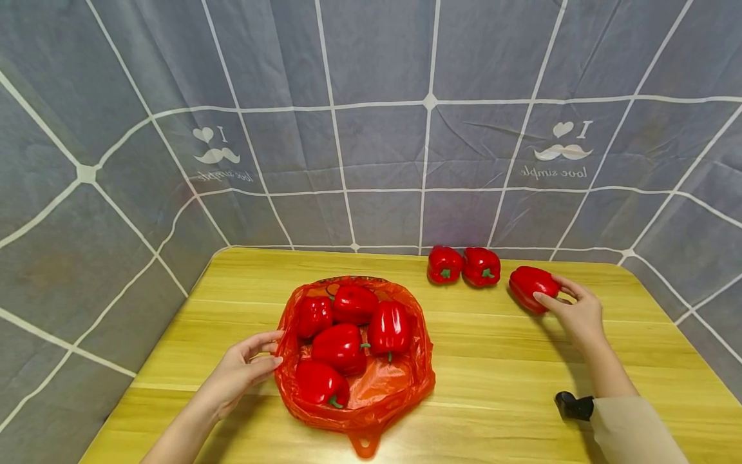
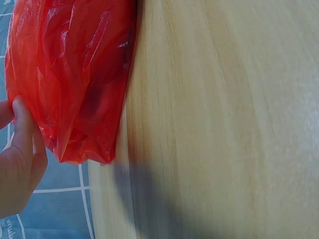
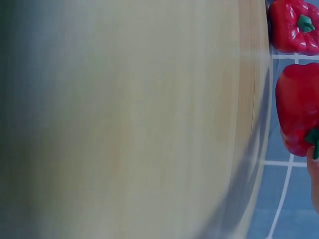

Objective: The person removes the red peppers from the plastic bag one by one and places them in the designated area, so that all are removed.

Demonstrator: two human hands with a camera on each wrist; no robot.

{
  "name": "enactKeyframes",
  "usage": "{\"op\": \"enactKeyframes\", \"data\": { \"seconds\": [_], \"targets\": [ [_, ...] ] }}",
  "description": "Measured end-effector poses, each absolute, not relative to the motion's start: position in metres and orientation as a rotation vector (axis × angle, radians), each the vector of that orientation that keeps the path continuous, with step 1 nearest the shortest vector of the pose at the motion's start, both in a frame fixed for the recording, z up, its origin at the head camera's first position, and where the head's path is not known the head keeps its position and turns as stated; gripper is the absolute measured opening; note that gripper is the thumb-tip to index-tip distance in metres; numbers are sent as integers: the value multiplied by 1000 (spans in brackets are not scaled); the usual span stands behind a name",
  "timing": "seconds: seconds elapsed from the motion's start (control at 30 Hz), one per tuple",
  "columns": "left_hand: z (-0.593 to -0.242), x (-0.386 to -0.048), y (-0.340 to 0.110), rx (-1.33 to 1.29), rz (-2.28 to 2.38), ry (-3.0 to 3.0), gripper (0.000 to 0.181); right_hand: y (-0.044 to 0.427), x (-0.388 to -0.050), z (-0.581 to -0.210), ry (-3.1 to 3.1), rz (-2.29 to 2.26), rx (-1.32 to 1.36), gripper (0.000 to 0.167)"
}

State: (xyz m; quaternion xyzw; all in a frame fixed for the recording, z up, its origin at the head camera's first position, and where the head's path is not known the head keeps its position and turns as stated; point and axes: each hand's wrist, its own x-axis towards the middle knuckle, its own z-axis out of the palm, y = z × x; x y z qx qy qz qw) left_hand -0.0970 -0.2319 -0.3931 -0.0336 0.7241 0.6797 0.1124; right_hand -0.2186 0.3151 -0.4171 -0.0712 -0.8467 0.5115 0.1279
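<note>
A red plastic bag (image 1: 379,386) stands open on the table with several red bell peppers (image 1: 339,348) inside. My left hand (image 1: 240,367) holds the bag's left rim with thumb and fingertips; the left wrist view shows these fingers (image 2: 22,129) against the crinkled red plastic (image 2: 70,74). At the right, my right hand (image 1: 580,316) grips a red bell pepper (image 1: 530,288) at its stem end. In the right wrist view this bell pepper (image 3: 299,107) shows its green stem by a fingertip, while most of the hand is out of frame.
Two more red bell peppers (image 1: 445,265) sit side by side near the table's back edge, left of the gripped one. A grey curtain (image 1: 382,148) with white lines hangs behind the wooden table (image 1: 481,386). A black device (image 1: 574,406) is by my right sleeve.
</note>
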Motion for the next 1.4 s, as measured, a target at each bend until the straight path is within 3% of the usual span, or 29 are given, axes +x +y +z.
{"op": "enactKeyframes", "data": {
  "seconds": [1.4],
  "targets": [
    [-391, -97, -230, -97, 1979, 2136, 55, 291, -272, -424, -2374, 1593, -507, 65]
  ]
}}
